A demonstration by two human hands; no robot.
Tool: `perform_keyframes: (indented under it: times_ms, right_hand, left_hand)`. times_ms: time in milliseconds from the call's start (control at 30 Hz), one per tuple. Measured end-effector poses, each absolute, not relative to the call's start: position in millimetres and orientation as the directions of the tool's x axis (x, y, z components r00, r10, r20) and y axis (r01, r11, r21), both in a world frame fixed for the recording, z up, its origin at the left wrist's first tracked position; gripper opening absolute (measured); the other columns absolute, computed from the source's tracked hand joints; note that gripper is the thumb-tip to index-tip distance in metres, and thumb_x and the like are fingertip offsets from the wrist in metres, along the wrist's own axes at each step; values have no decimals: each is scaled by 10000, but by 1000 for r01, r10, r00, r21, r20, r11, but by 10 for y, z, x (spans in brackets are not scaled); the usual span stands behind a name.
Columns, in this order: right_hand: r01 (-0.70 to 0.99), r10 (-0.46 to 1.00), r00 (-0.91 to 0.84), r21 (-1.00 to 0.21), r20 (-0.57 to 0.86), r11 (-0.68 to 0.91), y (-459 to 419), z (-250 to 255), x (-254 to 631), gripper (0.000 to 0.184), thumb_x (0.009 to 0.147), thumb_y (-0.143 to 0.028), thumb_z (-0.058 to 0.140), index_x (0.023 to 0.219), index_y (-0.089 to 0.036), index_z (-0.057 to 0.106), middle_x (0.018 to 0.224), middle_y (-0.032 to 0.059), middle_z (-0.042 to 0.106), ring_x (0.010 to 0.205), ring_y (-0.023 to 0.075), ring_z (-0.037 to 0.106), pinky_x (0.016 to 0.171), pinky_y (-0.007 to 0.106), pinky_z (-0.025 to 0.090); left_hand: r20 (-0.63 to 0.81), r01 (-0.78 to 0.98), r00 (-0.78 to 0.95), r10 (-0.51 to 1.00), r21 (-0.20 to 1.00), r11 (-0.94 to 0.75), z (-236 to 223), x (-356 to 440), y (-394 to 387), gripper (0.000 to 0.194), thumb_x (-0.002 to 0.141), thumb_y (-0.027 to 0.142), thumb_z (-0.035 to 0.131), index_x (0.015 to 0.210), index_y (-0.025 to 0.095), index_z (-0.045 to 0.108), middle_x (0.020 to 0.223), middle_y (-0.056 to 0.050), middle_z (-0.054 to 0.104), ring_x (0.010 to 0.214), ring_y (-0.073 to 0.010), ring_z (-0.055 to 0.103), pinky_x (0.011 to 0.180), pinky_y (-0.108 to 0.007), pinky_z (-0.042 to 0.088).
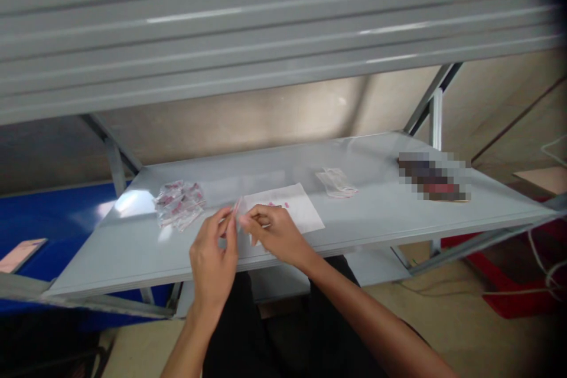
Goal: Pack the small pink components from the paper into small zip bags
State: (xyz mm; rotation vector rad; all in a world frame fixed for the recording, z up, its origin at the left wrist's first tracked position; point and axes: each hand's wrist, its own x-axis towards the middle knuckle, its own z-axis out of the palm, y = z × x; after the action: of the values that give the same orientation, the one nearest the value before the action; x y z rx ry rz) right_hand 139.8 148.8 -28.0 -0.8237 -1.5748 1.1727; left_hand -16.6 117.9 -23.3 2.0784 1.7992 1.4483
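My left hand [215,248] pinches a small clear plastic bag [238,207] between thumb and fingers, over the near part of the shelf. Close beside the bag, my right hand [277,233] has its thumb and fingers pressed together; what they hold, if anything, is hidden. Under and behind the right hand lies a white sheet of paper [305,207] with a few small pink pieces [286,205] on it. To the left is a pile of clear bags with pinkish contents [179,204]. Flat clear bags with a pink edge line [336,183] lie to the right.
The grey metal shelf [381,212] carries everything, and a second grey shelf beam [283,29] crosses above it. A blurred-out item [432,180] rests at the right. Slanted metal legs [436,118] stand at both ends. A blue surface [48,212] is at left.
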Motion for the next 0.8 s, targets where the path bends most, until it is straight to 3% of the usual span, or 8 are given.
perform_keyframes:
  times_ms: [100,200,367,433,600,700,800]
  right_hand:
    - [-54,901,-265,-938,344,342,1635,-170,1150,388,960,-532,581,839,-190,720,650,1,651,573,127,601,540,222,461]
    - [-14,889,-258,-921,379,389,1696,-84,1056,361,976,-484,575,822,-192,721,670,4,664,614,133,618,591,232,475]
    - [25,881,-292,-917,373,397,1669,-101,1072,386,969,-476,593,737,-183,687,596,-8,615,551,126,577,545,229,433]
    - [6,887,-318,-934,336,357,1628,-145,1115,400,961,-496,601,724,-180,664,575,-19,586,511,118,555,512,225,409]
    - [80,847,-405,-909,346,409,1413,-231,1301,395,1017,-435,530,714,-185,578,573,-31,550,532,112,532,554,228,385]
    - [231,787,-463,-802,408,551,1252,-262,1406,381,1062,-327,436,717,-190,524,655,-11,553,618,123,514,618,250,367]
    - [347,739,-498,-677,454,649,1139,-299,1473,309,1050,-229,401,760,-195,504,734,9,558,658,136,489,648,276,350]
  left_hand:
    - [616,738,-57,786,556,-382,-226,-113,1122,353,1006,284,534,1342,199,603,1274,-125,719,1115,-266,720,955,-398,560]
    - [608,717,-88,789,588,-373,-163,-213,1120,361,1011,278,534,1358,204,602,1303,-116,708,1145,-262,703,970,-408,554]
    - [678,763,-44,734,496,-413,-66,-371,1086,216,962,308,629,1106,227,768,1141,-83,761,1077,-263,669,882,-397,561]
    - [663,741,-28,748,516,-430,-44,-398,1049,165,941,302,662,1024,240,790,1031,-60,776,984,-243,667,809,-360,552]
    - [335,554,88,938,767,-325,49,-382,919,175,940,299,635,881,205,771,873,-27,762,766,-174,665,666,-268,506]
    - [157,556,196,968,795,-241,96,-312,851,243,940,283,580,770,181,719,729,-13,711,667,-159,621,626,-253,469]
    - [129,611,227,965,753,-244,83,-246,831,270,918,248,540,681,185,652,631,4,634,596,-148,570,568,-241,418]
